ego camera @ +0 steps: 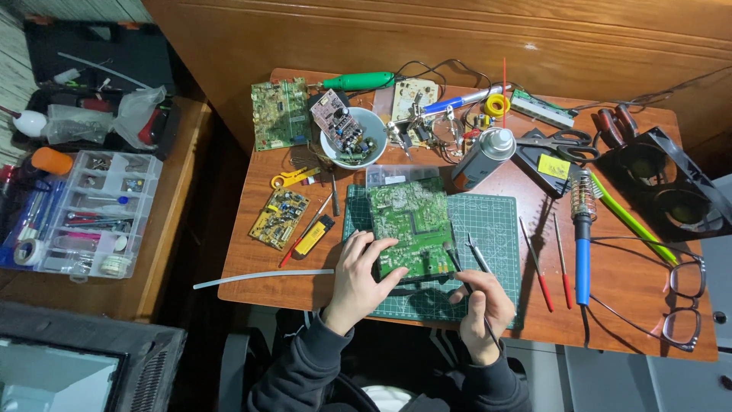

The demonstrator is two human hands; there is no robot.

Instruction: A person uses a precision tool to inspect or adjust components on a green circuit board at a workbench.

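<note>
A green circuit board (409, 226) lies on a green cutting mat (492, 229) at the front of the small wooden table. My left hand (358, 275) grips the board's near left corner and edge. My right hand (483, 304) holds a thin dark brush-like tool (456, 263) like a pen, its tip touching the board's near right corner. Tweezers (478, 254) lie on the mat just right of that tool.
A soldering iron with blue handle (582, 248), two red-handled probes (550, 267), glasses (682, 294), spray can (483, 157), scissors (564, 143), white bowl with a board (353, 137), other boards (280, 113) and a yellow board (279, 218) crowd the table. A parts organiser (91, 210) sits left.
</note>
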